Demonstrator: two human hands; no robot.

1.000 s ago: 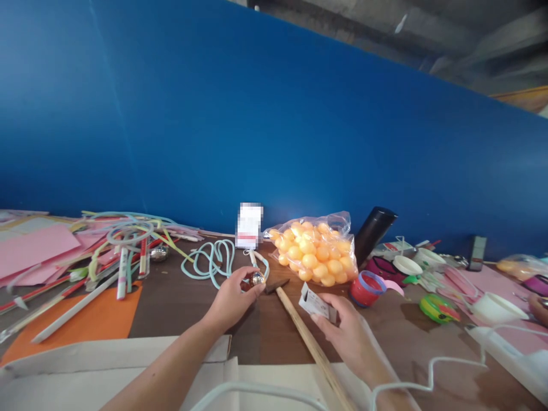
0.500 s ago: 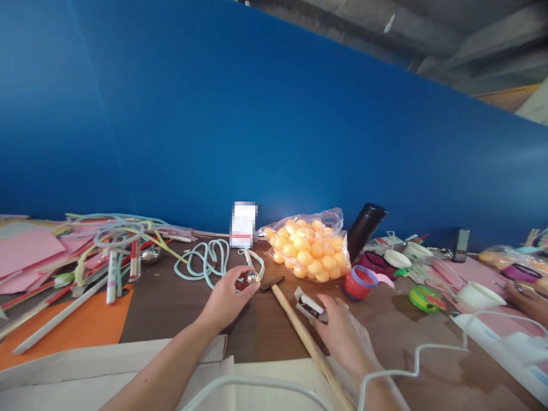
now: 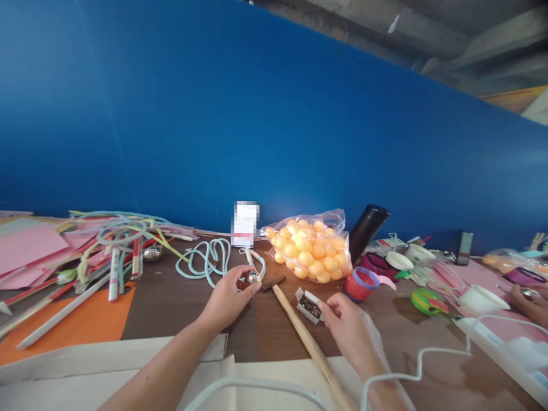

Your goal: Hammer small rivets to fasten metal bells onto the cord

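Note:
My left hand (image 3: 233, 298) is closed around a shiny silver ball (image 3: 253, 277), held just above the table beside the hammer's head. My right hand (image 3: 349, 326) pinches the right edge of a small white cardboard box (image 3: 317, 299). The box is open at the top, and small dark metal pieces (image 3: 309, 306), too small to name surely, fill it. Between my hands lies a hammer (image 3: 295, 325) with a wooden handle that points toward me. Behind my left hand is a coiled light-blue lanyard (image 3: 208, 258) with a badge (image 3: 245, 224).
A clear bag of orange balls (image 3: 308, 251) sits behind the box, near a black bottle (image 3: 369, 228) and a red cup (image 3: 361, 285). Straws, sticks and paper (image 3: 124, 240) crowd the left. A white cable (image 3: 417, 365) crosses the front. Another person's hand (image 3: 531, 301) is at far right.
The small box has tipped toward me, so its contents now show. My right hand has shifted to the box's right edge. My left hand keeps the ball in place.

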